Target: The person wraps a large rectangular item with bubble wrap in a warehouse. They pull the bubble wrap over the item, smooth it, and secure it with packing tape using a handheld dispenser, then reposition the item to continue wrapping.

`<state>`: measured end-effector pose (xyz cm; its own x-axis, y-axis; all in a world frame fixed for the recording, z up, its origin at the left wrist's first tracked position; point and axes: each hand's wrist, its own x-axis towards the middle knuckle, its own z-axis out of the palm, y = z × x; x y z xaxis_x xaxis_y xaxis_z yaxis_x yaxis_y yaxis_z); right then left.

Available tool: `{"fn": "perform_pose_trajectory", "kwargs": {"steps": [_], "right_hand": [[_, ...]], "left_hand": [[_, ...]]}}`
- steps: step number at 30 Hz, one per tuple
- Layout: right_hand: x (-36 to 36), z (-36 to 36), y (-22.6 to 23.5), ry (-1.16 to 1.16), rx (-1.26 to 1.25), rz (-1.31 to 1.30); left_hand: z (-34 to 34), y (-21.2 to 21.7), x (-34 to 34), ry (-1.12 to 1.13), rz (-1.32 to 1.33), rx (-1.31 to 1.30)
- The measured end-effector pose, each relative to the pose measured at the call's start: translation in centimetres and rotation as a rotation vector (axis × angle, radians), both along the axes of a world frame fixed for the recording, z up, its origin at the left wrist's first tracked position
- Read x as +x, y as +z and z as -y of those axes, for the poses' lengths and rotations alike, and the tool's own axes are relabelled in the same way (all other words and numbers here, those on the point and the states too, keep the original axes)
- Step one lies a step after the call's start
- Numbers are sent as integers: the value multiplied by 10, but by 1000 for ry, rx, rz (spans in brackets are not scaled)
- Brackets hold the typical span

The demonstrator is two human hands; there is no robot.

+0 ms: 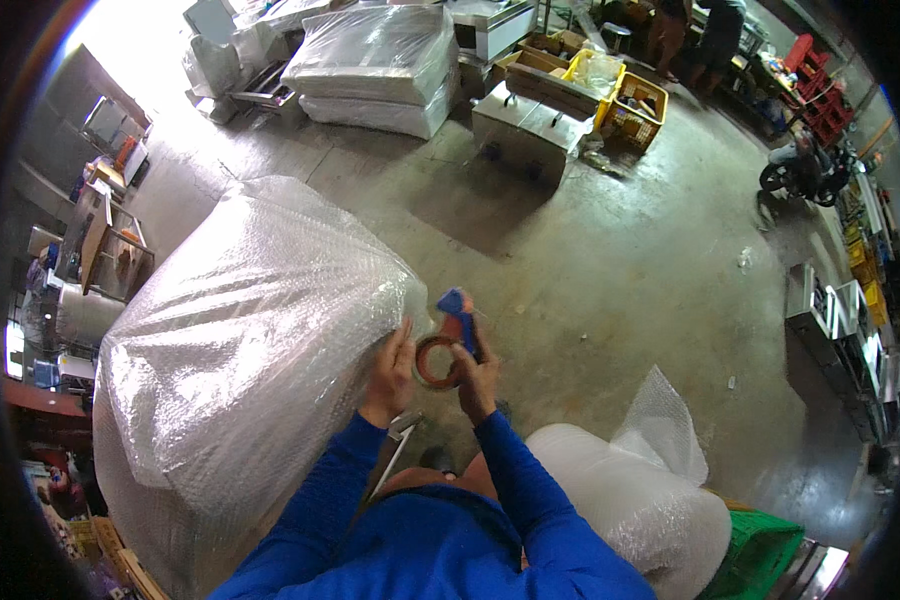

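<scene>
A large bulky object covered in clear bubble wrap [240, 330] takes up the left side of the view. My left hand [391, 375] rests along its right edge with the fingers stretched out. Just to the right, my right hand [478, 375] grips a tape dispenser [457, 310] with blue and red parts. A ring-shaped roll of brownish tape [423, 362] sits on the dispenser, facing my left hand. What the wrap covers cannot be made out.
A big roll of bubble wrap [630, 480] stands by my right side, near a green crate [765, 550]. Ahead are a wrapped bulky item [370, 65], a metal cabinet [525, 130] and a yellow crate [635, 110]. A motorcycle [810, 170] and two people [715, 40] are farther off.
</scene>
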<state>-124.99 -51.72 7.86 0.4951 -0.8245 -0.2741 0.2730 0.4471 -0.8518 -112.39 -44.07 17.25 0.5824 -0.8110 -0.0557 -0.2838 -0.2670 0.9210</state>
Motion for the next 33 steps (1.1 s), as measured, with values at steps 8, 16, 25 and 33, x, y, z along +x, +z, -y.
{"fn": "perform_pose_trajectory", "kwargs": {"steps": [8, 16, 25, 33], "right_hand": [[9, -17, 5, 165, -110, -80], [-15, -51, -15, 479, -148, -104], [-38, -5, 24, 867, -307, -320], [2, -14, 25, 1607, -1146, -582]], "left_hand": [[10, 75, -28, -381, 142, 90], [24, 7, 25, -411, 329, 216], [8, -11, 27, -857, 1345, 633], [-19, -19, -1, -1107, 1248, 911]]}}
